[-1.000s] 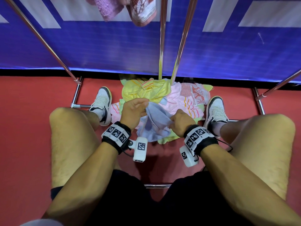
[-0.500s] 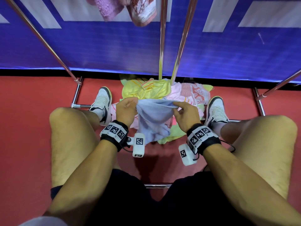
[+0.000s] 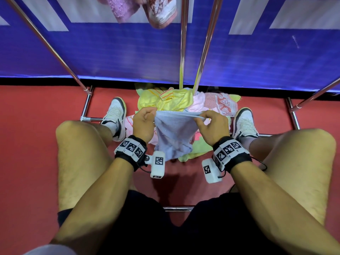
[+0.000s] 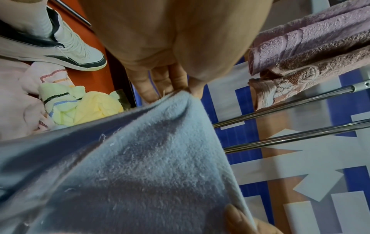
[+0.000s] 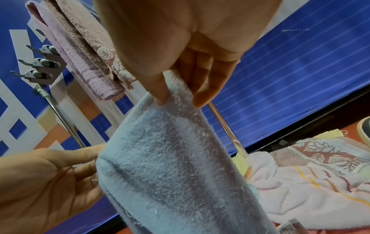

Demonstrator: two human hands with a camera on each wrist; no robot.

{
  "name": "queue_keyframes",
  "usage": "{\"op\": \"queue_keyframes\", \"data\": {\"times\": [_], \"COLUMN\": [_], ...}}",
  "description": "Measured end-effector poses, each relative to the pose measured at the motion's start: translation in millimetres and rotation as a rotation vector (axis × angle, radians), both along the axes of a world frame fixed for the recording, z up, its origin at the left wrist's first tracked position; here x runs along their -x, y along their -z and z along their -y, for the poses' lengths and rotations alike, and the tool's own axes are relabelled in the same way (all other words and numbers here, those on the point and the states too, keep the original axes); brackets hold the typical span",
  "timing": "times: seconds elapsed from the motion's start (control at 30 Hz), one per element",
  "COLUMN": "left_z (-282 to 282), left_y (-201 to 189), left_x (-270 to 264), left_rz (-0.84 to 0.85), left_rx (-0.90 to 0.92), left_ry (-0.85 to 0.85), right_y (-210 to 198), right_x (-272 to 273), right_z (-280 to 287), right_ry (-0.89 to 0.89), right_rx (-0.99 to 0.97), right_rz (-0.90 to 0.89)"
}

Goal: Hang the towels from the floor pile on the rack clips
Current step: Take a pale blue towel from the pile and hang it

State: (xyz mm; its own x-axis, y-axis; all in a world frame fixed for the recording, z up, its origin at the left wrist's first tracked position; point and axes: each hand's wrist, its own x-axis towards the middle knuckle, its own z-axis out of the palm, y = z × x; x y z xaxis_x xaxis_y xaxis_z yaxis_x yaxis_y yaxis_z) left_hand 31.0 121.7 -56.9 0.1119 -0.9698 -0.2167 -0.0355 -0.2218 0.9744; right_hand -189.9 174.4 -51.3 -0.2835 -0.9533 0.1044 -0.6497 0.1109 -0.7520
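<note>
A light blue towel [image 3: 174, 133] [image 4: 140, 166] [image 5: 174, 166] hangs stretched between my two hands above the floor pile [image 3: 176, 102]. My left hand [image 3: 145, 122] [image 4: 174, 90] pinches its left top corner, and my right hand [image 3: 209, 124] [image 5: 176, 98] pinches the right top corner between thumb and fingers. The pile of yellow, pink and patterned towels [image 5: 312, 174] lies on the red floor between my shoes. Grey rack clips [image 5: 42, 63] show in the right wrist view, upper left. Pink towels [image 3: 143, 11] [image 4: 310, 52] hang on the rack.
Chrome rack poles [image 3: 184, 43] rise just behind the pile, and the rack's base bars [image 3: 86, 107] lie on the red floor. A blue and white banner [image 3: 257, 57] stands close behind. My shoes [image 3: 116, 115] and knees flank the pile.
Both hands have lifted the blue towel off the pile and drawn apart, spreading its top edge taut between them. The right hand shifted from the bunched cloth to the right corner.
</note>
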Motion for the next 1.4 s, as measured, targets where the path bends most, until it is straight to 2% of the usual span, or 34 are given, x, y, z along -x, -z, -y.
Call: {"op": "queue_keyframes", "data": {"times": [0.1, 0.23, 0.37, 0.6, 0.77, 0.93, 1.27, 1.4], "left_z": [-0.5, -1.3, -3.7, -9.9, -23.7, -31.5, -38.3, -44.6], "left_y": [-0.4, 2.6, 1.8, -1.0, 1.5, -3.9, -11.5, -8.0], "left_x": [0.2, 0.7, 2.9, 8.5, 18.1, 29.4, 32.6, 37.8], "left_rz": [0.034, 0.101, 0.145, 0.102, 0.059, -0.014, 0.102, 0.102], "left_rx": [0.010, 0.025, 0.067, 0.028, -0.060, -0.111, 0.006, 0.026], "left_ry": [-0.004, -0.021, 0.003, -0.016, 0.075, 0.101, 0.213, 0.270], "right_y": [-0.9, -4.0, -2.9, -4.5, -9.6, -5.5, -11.9, -9.7], "right_x": [0.9, 2.5, 4.4, 4.0, 6.1, -1.5, -18.3, -26.3], "right_z": [0.4, 1.0, 4.0, 3.4, 3.2, -1.4, -4.7, -7.6], "right_ry": [-0.017, -0.053, -0.073, -0.026, 0.004, -0.116, -0.293, -0.355], "right_rx": [-0.008, 0.001, -0.024, -0.115, -0.200, -0.263, -0.325, -0.324], "right_rz": [0.023, 0.139, 0.097, 0.082, 0.093, 0.163, 0.379, 0.391]}}
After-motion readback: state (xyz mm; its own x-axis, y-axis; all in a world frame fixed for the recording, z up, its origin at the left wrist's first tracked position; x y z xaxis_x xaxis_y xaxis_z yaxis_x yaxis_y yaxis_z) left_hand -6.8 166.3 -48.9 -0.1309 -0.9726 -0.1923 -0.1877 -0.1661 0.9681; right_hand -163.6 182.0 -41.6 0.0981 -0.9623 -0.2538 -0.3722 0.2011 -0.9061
